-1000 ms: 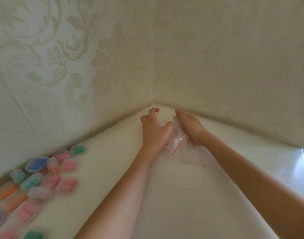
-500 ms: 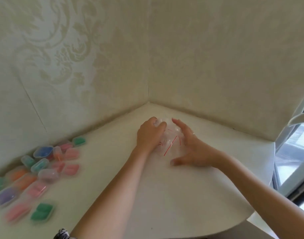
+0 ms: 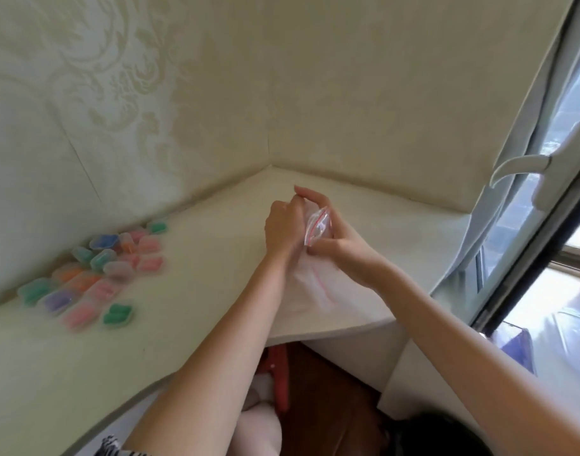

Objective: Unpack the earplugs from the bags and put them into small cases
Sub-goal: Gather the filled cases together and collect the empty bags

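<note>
Fingers of both hands are curled on one small clear bag point(image 3: 317, 225) with a red zip line, held up just above the counter point(image 3: 216, 258) near the wall corner. The left hand point(image 3: 283, 225) grips the bag's left side; the right hand point(image 3: 338, 245) pinches it from the right, with the thumb at the lower end of the red line. Whether earplugs are inside the bag I cannot tell. More flat bags point(image 3: 315, 284) lie on the counter under the wrists.

I judge the step is opening the zip. To do it well, each hand should pinch one lip near the red line and pull apart slowly, keeping the mouth upward so nothing falls out.

Small cases point(image 3: 94, 274), pink, green, orange and blue, lie in a group far to the left, well apart from the hands.

Half a second before, the hands were lying low on the pile of bags and the right hand was spread flat; now one bag is lifted and both hands hold it.
</note>
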A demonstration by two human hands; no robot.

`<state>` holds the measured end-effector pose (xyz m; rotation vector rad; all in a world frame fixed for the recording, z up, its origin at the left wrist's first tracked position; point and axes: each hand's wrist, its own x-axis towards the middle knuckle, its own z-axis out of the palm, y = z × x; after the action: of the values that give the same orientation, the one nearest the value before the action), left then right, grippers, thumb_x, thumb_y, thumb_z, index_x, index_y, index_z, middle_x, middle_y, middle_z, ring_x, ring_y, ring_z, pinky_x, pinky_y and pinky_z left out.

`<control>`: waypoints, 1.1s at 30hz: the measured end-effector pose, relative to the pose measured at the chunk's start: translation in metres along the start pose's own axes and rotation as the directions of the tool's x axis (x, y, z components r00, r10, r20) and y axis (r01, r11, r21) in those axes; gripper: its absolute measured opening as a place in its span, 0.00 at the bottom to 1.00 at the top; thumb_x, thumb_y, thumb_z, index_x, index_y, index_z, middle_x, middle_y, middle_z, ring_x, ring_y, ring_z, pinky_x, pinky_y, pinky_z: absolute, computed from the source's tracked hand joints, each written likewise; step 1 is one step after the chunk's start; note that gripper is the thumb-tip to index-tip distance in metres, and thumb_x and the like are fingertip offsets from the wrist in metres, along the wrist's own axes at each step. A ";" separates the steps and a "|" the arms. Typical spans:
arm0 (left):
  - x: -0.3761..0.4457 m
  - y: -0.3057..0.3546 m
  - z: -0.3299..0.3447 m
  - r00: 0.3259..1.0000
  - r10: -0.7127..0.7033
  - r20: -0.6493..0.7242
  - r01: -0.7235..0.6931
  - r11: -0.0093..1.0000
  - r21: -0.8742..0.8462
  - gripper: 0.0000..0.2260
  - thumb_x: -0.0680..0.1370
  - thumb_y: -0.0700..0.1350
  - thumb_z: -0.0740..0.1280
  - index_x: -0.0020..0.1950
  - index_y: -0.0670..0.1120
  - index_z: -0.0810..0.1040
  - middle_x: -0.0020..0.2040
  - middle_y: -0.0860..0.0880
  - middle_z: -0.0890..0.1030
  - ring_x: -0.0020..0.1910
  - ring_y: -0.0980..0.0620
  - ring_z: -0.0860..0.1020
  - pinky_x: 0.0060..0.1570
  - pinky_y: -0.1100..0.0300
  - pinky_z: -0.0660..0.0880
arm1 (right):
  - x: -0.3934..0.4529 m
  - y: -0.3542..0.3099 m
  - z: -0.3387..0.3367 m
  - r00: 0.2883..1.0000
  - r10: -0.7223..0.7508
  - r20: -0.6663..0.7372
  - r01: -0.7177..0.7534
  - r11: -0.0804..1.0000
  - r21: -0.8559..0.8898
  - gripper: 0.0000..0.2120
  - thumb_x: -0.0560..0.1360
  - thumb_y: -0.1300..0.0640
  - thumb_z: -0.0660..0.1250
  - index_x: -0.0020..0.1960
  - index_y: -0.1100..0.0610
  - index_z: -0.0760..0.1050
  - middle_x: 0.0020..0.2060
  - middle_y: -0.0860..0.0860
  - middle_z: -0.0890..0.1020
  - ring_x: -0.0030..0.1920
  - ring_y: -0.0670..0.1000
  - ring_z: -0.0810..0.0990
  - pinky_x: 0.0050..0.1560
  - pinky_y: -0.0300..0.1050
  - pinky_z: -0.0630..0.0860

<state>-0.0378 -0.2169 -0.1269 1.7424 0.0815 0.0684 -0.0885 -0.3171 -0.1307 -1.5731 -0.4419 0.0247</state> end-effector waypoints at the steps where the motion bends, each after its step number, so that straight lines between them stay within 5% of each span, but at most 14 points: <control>1: 0.000 0.001 0.004 1.000 0.000 -0.017 0.000 1.000 0.020 0.20 0.77 0.53 0.57 0.59 0.41 0.76 0.55 0.41 0.79 0.53 0.43 0.78 0.46 0.54 0.73 | -0.007 -0.002 -0.002 1.000 0.023 0.015 -0.024 0.998 0.057 0.40 0.64 0.68 0.61 0.72 0.44 0.61 0.53 0.56 0.76 0.47 0.49 0.77 0.48 0.42 0.75; 4: -0.021 0.001 0.016 0.999 -0.038 -0.013 0.039 0.998 0.047 0.26 0.68 0.57 0.56 0.51 0.37 0.77 0.49 0.38 0.81 0.48 0.40 0.80 0.33 0.57 0.66 | -0.032 -0.008 -0.007 0.996 0.083 0.036 -0.089 0.969 0.231 0.34 0.72 0.64 0.63 0.71 0.39 0.60 0.55 0.51 0.79 0.49 0.51 0.80 0.49 0.49 0.77; 8: -0.055 0.002 0.041 1.000 -0.003 0.025 0.003 1.000 0.013 0.20 0.73 0.55 0.55 0.43 0.37 0.71 0.40 0.39 0.79 0.44 0.36 0.77 0.33 0.57 0.66 | -0.054 -0.006 -0.005 0.947 0.081 -0.312 -0.032 0.986 0.161 0.20 0.74 0.51 0.66 0.64 0.36 0.69 0.58 0.53 0.80 0.55 0.52 0.81 0.54 0.56 0.79; 10: -0.058 0.000 0.048 0.997 0.009 0.078 -0.010 1.000 0.014 0.33 0.71 0.65 0.49 0.53 0.38 0.75 0.47 0.39 0.80 0.49 0.38 0.79 0.40 0.54 0.72 | -0.060 -0.001 -0.005 0.898 0.053 -0.438 -0.007 0.994 0.105 0.16 0.71 0.49 0.68 0.58 0.38 0.73 0.57 0.54 0.80 0.54 0.52 0.82 0.55 0.57 0.79; 12: -0.050 -0.003 0.043 0.994 -0.028 0.108 0.028 1.000 0.007 0.46 0.65 0.76 0.42 0.64 0.45 0.74 0.58 0.42 0.79 0.58 0.41 0.77 0.58 0.47 0.73 | -0.064 0.006 -0.005 0.874 -0.005 -0.486 0.016 1.000 0.019 0.14 0.74 0.53 0.67 0.58 0.42 0.74 0.57 0.54 0.80 0.49 0.48 0.82 0.50 0.49 0.80; 15: -0.058 0.004 0.009 0.992 0.119 0.050 -0.123 0.989 0.084 0.37 0.75 0.70 0.44 0.71 0.44 0.67 0.68 0.42 0.72 0.68 0.43 0.69 0.68 0.54 0.62 | -0.065 0.011 -0.004 0.831 -0.092 -0.549 0.043 0.994 -0.101 0.14 0.74 0.57 0.66 0.56 0.42 0.75 0.56 0.38 0.76 0.58 0.48 0.77 0.62 0.54 0.74; 18: -0.072 -0.016 -0.031 0.916 0.340 0.212 -0.398 0.837 0.376 0.35 0.75 0.66 0.51 0.75 0.44 0.60 0.73 0.45 0.65 0.73 0.46 0.61 0.68 0.57 0.58 | -0.059 0.013 -0.002 0.802 -0.111 -0.588 0.034 0.990 -0.140 0.14 0.73 0.60 0.66 0.56 0.47 0.75 0.50 0.31 0.75 0.58 0.43 0.75 0.66 0.50 0.70; 20: -0.080 -0.038 -0.046 0.858 0.215 0.467 -0.486 0.636 0.600 0.36 0.76 0.65 0.57 0.77 0.45 0.54 0.76 0.47 0.58 0.76 0.47 0.53 0.74 0.54 0.51 | -0.055 0.013 0.000 0.795 -0.113 -0.596 0.027 0.988 -0.151 0.13 0.73 0.63 0.66 0.56 0.51 0.75 0.48 0.32 0.75 0.53 0.38 0.75 0.61 0.46 0.71; 22: -0.078 -0.056 -0.050 0.826 0.187 0.532 -0.544 0.514 0.663 0.27 0.79 0.58 0.58 0.73 0.45 0.64 0.71 0.46 0.67 0.72 0.44 0.62 0.70 0.52 0.59 | -0.053 0.012 0.004 0.796 -0.132 -0.591 0.027 0.983 -0.183 0.13 0.73 0.65 0.66 0.54 0.52 0.76 0.47 0.33 0.76 0.49 0.31 0.73 0.62 0.45 0.69; 25: -0.078 -0.058 -0.047 0.829 0.358 0.430 -0.558 0.586 0.587 0.10 0.80 0.48 0.60 0.52 0.41 0.75 0.47 0.45 0.76 0.50 0.43 0.75 0.45 0.56 0.67 | -0.058 0.010 0.007 0.818 -0.129 -0.560 0.010 0.978 -0.211 0.12 0.72 0.65 0.65 0.51 0.51 0.76 0.46 0.34 0.77 0.45 0.32 0.73 0.58 0.44 0.71; 27: -0.080 -0.056 -0.042 0.867 0.384 0.317 -0.498 0.671 0.550 0.07 0.78 0.40 0.62 0.52 0.41 0.78 0.48 0.45 0.80 0.50 0.44 0.78 0.47 0.57 0.71 | -0.064 0.009 0.007 0.838 -0.124 -0.532 0.006 0.976 -0.218 0.11 0.72 0.65 0.65 0.49 0.50 0.77 0.45 0.33 0.78 0.45 0.34 0.74 0.54 0.41 0.72; 30: -0.096 -0.049 -0.026 0.911 0.411 0.000 -0.380 0.843 0.381 0.15 0.72 0.30 0.59 0.50 0.42 0.81 0.49 0.46 0.83 0.51 0.48 0.80 0.48 0.65 0.71 | -0.074 0.006 0.012 0.840 -0.132 -0.525 0.017 0.976 -0.219 0.12 0.72 0.65 0.65 0.47 0.48 0.77 0.42 0.32 0.78 0.45 0.36 0.75 0.54 0.41 0.71; 33: -0.118 -0.031 0.003 0.963 0.209 -0.170 -0.210 0.978 0.011 0.20 0.74 0.30 0.54 0.60 0.44 0.76 0.54 0.49 0.79 0.54 0.47 0.77 0.51 0.60 0.73 | -0.092 0.002 0.014 0.815 -0.116 -0.567 0.049 0.990 -0.132 0.15 0.71 0.66 0.65 0.44 0.45 0.77 0.45 0.37 0.79 0.50 0.46 0.78 0.54 0.49 0.75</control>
<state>-0.1553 -0.2257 -0.1579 1.7303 0.0220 0.3731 -0.1767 -0.3307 -0.1567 -1.5776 -0.0287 -0.5430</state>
